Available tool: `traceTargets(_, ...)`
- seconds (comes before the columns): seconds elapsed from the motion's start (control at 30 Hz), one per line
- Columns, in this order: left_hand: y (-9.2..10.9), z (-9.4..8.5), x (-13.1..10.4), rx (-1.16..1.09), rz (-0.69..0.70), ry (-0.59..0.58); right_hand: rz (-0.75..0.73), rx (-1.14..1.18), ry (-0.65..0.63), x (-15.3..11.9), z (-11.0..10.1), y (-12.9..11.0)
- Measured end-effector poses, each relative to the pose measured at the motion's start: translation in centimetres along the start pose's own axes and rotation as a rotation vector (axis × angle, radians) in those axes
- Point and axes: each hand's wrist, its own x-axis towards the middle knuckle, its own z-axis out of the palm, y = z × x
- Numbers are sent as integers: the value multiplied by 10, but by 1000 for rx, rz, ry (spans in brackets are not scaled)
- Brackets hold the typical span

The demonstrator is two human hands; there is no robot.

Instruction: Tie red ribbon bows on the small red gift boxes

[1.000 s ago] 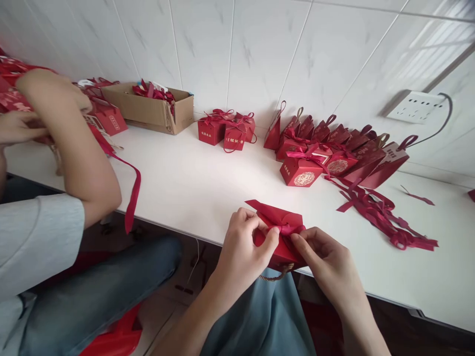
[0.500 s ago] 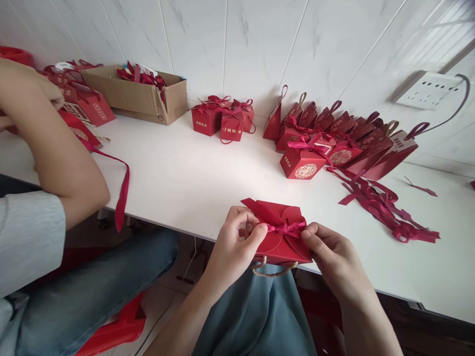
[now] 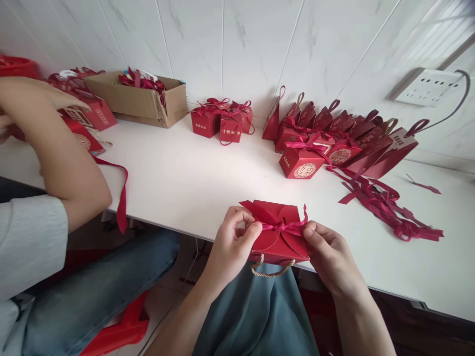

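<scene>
A red box (image 3: pixel 269 243) with overlapping petal flaps rests at the table's front edge, with a twisted cord handle (image 3: pixel 272 273) hanging on its near side. Across its top runs a dark pink ribbon (image 3: pixel 279 226), knotted at the middle. My left hand (image 3: pixel 237 240) pinches the ribbon on the left of the knot between thumb and fingers. On the other side, my right hand (image 3: pixel 326 252) is closed on the ribbon at the box's right edge. One ribbon end stands up beside my right fingers.
Finished-looking red boxes (image 3: pixel 302 163) and bags stand along the wall. Loose ribbons (image 3: pixel 386 207) lie at the right. A cardboard box (image 3: pixel 137 101) holds ribbons at the back left. Another person's arm (image 3: pixel 70 158) reaches over the table's left end, near a hanging ribbon (image 3: pixel 122 198).
Both hands keep their pinch on the ribbon; its right end now sticks up past my right fingers. At the left, the other person's hand has opened and shifted right.
</scene>
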Motion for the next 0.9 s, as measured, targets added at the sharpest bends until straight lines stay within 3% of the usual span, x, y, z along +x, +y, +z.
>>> traceTargets(0.27,-9,-3,1,-55,-43,-3,13,-3,2,3,-4,4)
traceTargets(0.57,-9,-6,-3,-30,21,0,-40,-94,-46,-1,-5,3)
traceTargets(0.63,-10,-6,-4,4,22,-6,-102,-196,9,-1,-11,-2)
traceTargets(0.7,-10,-6,-6,62,29,16,-233,-339,164,0,-16,-13)
traceTargets(0.77,-9,-6,-6,144,124,110,-391,-517,288,4,-14,-30)
traceTargets(0.8,-7,-6,-5,204,215,187,-455,-614,289,6,-10,-39)
traceTargets(0.9,5,-5,0,464,559,384,-555,-873,25,18,12,-62)
